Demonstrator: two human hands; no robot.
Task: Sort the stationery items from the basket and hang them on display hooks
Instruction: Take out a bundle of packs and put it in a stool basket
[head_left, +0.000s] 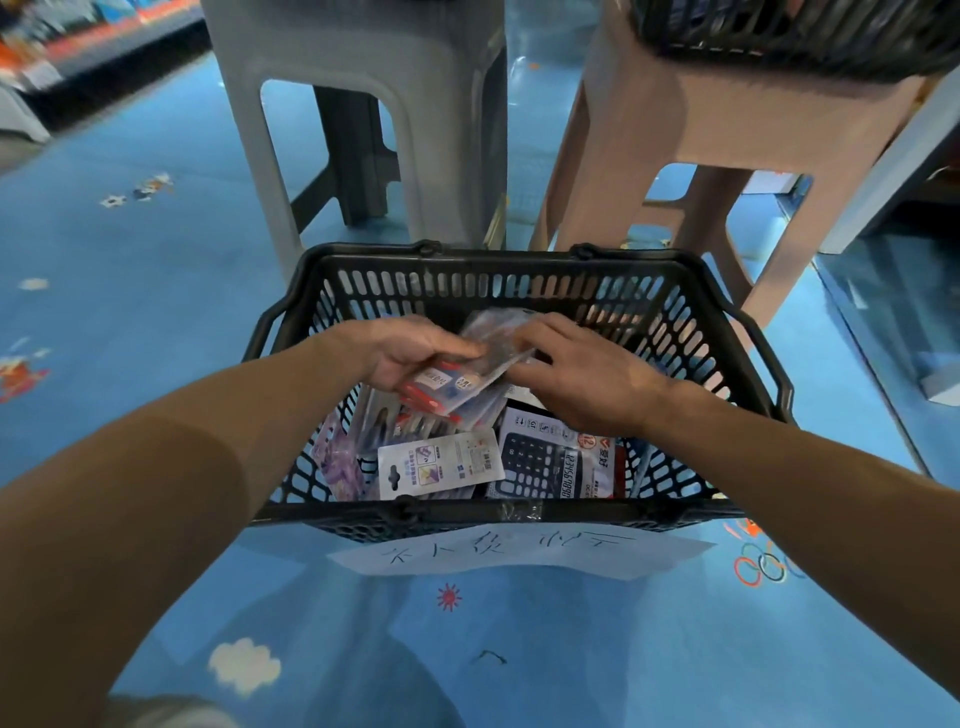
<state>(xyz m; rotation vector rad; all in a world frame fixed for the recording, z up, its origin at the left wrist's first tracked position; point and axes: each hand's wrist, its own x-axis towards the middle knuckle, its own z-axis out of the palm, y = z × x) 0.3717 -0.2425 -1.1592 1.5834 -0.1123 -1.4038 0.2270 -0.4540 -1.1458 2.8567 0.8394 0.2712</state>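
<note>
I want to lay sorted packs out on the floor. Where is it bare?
Bare blue floor lies left of the basket, out from the grey stool, and on the near side below the paper label. Crowded: inside the basket, packs cover the bottom, with the left hand and right hand among them; behind it stand stool legs.

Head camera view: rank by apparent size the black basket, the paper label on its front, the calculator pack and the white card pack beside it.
1. black basket
2. paper label, though it is nearer the camera
3. calculator pack, partly hidden by the right hand
4. white card pack
</note>
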